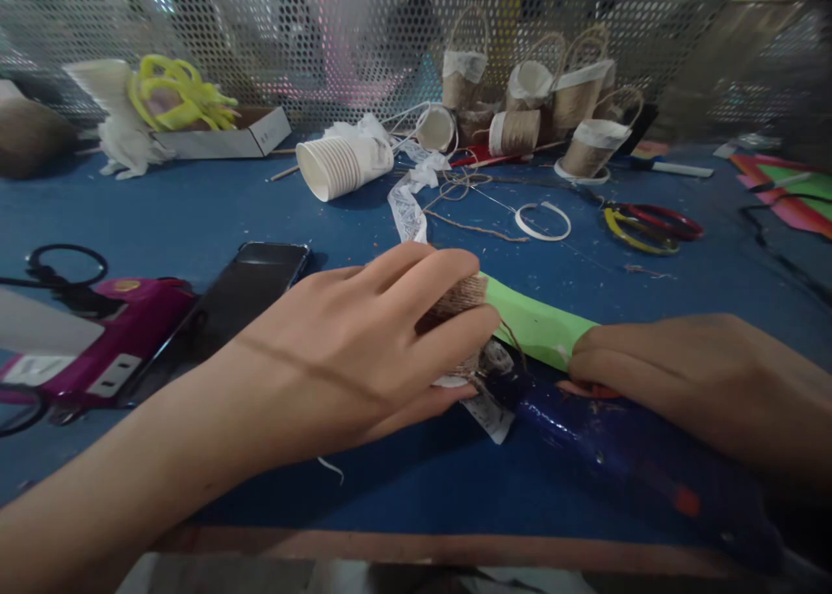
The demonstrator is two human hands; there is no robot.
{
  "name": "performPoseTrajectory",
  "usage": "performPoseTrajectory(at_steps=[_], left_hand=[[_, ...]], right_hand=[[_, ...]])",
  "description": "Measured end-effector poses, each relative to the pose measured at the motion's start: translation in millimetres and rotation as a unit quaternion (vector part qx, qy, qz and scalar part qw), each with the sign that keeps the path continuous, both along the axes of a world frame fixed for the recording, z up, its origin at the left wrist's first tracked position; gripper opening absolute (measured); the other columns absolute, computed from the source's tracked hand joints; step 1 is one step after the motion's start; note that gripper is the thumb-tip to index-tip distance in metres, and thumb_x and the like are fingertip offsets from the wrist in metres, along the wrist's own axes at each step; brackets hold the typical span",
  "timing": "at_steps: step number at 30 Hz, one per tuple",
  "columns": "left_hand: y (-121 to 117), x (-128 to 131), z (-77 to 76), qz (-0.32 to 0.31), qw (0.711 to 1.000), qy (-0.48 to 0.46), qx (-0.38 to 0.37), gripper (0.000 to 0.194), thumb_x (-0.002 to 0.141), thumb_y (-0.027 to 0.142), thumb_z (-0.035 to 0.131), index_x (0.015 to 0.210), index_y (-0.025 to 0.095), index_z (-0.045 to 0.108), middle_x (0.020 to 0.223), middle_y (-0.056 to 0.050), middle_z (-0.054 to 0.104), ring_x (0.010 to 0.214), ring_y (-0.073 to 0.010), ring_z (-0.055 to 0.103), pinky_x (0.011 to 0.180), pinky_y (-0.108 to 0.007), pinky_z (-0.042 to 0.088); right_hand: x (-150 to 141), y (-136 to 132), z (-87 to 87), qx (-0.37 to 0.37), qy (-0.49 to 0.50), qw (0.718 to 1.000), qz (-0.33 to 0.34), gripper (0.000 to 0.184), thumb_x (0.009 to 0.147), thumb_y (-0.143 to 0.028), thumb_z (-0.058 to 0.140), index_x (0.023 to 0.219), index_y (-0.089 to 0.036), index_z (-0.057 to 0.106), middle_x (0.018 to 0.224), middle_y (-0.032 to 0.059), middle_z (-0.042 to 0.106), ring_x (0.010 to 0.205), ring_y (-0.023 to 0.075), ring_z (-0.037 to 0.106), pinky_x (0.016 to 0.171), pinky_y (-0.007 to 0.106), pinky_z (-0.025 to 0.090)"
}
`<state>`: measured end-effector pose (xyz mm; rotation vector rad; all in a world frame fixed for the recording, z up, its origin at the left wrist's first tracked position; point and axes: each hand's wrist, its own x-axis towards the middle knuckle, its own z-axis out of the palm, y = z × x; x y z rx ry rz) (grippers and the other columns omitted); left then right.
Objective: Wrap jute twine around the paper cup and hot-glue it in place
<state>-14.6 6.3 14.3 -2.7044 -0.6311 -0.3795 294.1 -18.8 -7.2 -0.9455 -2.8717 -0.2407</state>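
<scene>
My left hand (403,334) is wrapped around a twine-covered paper cup (463,297), which it holds low over the blue table; most of the cup is hidden behind the fingers. White lace (490,416) sticks out beneath the cup. Closed around a dark blue glue gun (611,447) is my right hand (689,373), with fingers near its orange trigger. The gun's nozzle points left and is close to the cup; whether they touch I cannot tell. A light green strip (539,316) lies behind the nozzle, between both hands.
Several twine-wrapped cup baskets (581,100) stand at the back by a perforated metal screen (351,48). Stacked paper cups (338,167), a white ring (542,221) and scissors (650,228) lie beyond my hands. At left are a phone (243,290) and a magenta power strip (139,334) with cables.
</scene>
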Motion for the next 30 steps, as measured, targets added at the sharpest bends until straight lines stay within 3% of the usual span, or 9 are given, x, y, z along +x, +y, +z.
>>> performPoseTrajectory(at_steps=[3,7,16,24,30], left_hand=[[-0.8,-0.1,-0.1,0.002,1.000,-0.001,-0.006,0.037,0.094,0.040,0.062,0.124,0.018,0.058,0.131,-0.015,0.061,0.113,-0.0336,0.065,0.055,-0.036,0.059],[-0.9,1.6,-0.7,0.013,1.000,0.001,-0.011,0.037,0.093,0.039,0.063,0.124,0.020,0.058,0.132,-0.014,0.061,0.113,-0.0329,0.066,0.057,-0.035,0.059],[-2.0,1.6,0.7,0.007,1.000,0.003,-0.002,0.034,0.094,0.038,0.061,0.122,0.019,0.059,0.130,-0.015,0.061,0.114,-0.0333,0.066,0.059,-0.037,0.062],[-4.5,4.4,2.0,0.010,1.000,-0.004,0.009,0.028,0.093,0.019,0.050,0.118,0.019,0.062,0.125,-0.014,0.064,0.108,-0.0315,0.068,0.056,-0.035,0.059],[-3.8,3.9,3.2,0.001,1.000,-0.003,0.003,0.027,0.092,0.019,0.049,0.114,0.018,0.064,0.124,-0.016,0.064,0.107,-0.0335,0.068,0.053,-0.036,0.059]], right_hand=[[0.8,-0.8,-0.5,-0.015,0.001,0.999,0.036,0.036,0.105,-0.018,0.031,0.085,-0.027,0.060,0.070,-0.0018,0.065,0.052,0.0192,0.059,0.047,0.033,0.042],[0.2,-0.4,-0.1,-0.029,0.002,0.999,0.033,0.030,0.102,-0.015,0.034,0.086,-0.027,0.057,0.071,-0.0018,0.063,0.052,0.0198,0.058,0.047,0.034,0.041],[0.1,0.6,-1.1,-0.031,0.006,0.999,0.032,0.023,0.094,-0.013,0.039,0.087,-0.028,0.054,0.069,-0.0047,0.061,0.051,0.0198,0.058,0.046,0.033,0.038],[-1.2,2.1,-0.7,-0.044,0.001,0.999,0.032,0.028,0.094,-0.008,0.035,0.087,-0.029,0.053,0.067,-0.0069,0.060,0.050,0.0165,0.059,0.047,0.030,0.038],[0.6,2.4,-2.3,-0.044,0.001,0.999,0.023,0.028,0.093,-0.008,0.035,0.089,-0.029,0.052,0.068,-0.0073,0.061,0.050,0.0167,0.060,0.047,0.030,0.038]])
